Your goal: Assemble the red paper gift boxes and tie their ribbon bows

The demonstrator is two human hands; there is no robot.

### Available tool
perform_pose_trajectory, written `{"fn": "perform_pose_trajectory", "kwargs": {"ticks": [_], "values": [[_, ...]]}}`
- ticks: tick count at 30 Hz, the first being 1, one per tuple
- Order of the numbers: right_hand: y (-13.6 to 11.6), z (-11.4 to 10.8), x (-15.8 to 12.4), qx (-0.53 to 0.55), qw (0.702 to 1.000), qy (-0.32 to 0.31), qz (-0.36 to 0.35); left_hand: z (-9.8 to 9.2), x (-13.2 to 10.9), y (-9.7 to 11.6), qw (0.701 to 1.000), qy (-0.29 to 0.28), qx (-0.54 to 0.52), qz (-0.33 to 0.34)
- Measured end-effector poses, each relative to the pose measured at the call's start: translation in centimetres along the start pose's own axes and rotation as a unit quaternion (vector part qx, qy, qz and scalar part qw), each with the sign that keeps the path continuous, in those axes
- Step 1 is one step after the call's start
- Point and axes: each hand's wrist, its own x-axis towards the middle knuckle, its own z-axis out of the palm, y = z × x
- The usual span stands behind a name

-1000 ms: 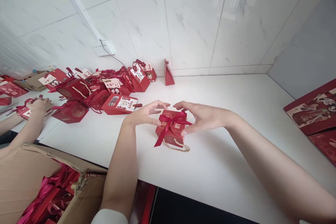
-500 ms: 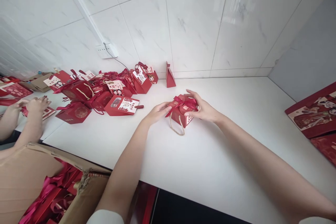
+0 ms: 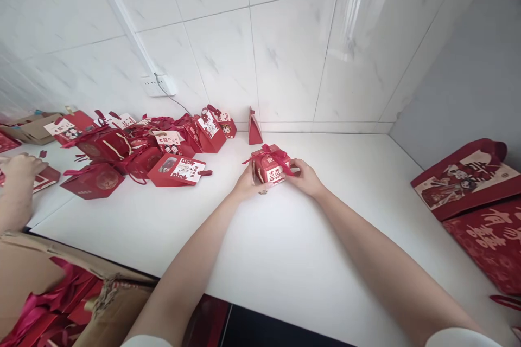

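A small red gift box (image 3: 273,174) with a ribbon bow on top stands on the white table (image 3: 260,244). Its cream label with red characters faces me. My left hand (image 3: 247,183) closes round the box's left side, thumb along the lower front edge. On the right side my right hand (image 3: 304,178) grips it, thumb and fingers by the ribbon. A bit of the twisted cord handle shows near the left thumb. The fingers behind the box are partly hidden.
Several red gift boxes (image 3: 176,169) are heaped at the left. One narrow red box (image 3: 254,127) stands by the wall. Larger red bags (image 3: 484,227) are at the right. An open carton (image 3: 122,314) of red boxes is at lower left. Another person's hand (image 3: 20,171) works far left.
My hands have turned the gift box, so the character label now faces me and the cord handle has swung to the left. The view has shifted right.
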Motion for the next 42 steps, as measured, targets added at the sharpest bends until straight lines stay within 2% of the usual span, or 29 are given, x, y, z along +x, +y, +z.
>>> {"fn": "perform_pose_trajectory", "kwargs": {"ticks": [4,7,10,14,22,26,39,41,42], "values": [[-0.3,-0.2,-0.1,0.036,0.999,0.013,0.019,-0.6,0.5,0.2,0.999,-0.014,-0.013,-0.043],[-0.7,-0.5,-0.4,0.073,0.995,-0.051,0.053,-0.9,0.4,0.6,0.998,-0.011,-0.025,-0.062],[-0.9,-0.6,-0.5,0.084,0.989,-0.093,0.083,-0.9,0.0,0.9,0.997,-0.001,0.015,-0.073],[-0.8,-0.4,-0.5,0.099,0.986,-0.087,0.102,-1.1,-0.6,1.4,0.996,-0.017,0.056,-0.074],[-1.0,-0.2,-0.7,0.075,0.987,-0.090,0.109,-1.4,-1.1,2.7,0.996,-0.054,-0.019,-0.064],[-1.2,-0.3,-0.8,0.052,0.989,-0.097,0.101,-1.5,-1.3,2.6,0.996,-0.057,-0.018,-0.067],[-1.6,-0.6,-1.0,0.022,0.993,-0.094,0.070,-2.4,-1.8,2.4,0.991,-0.117,-0.040,-0.042],[-1.5,-0.6,-1.1,0.019,0.994,-0.086,0.068,-2.4,-1.8,2.1,0.994,-0.093,-0.031,-0.051],[-1.5,-0.5,-1.1,0.017,0.995,-0.073,0.070,-2.3,-1.8,1.9,0.997,-0.060,-0.021,-0.051]]}}
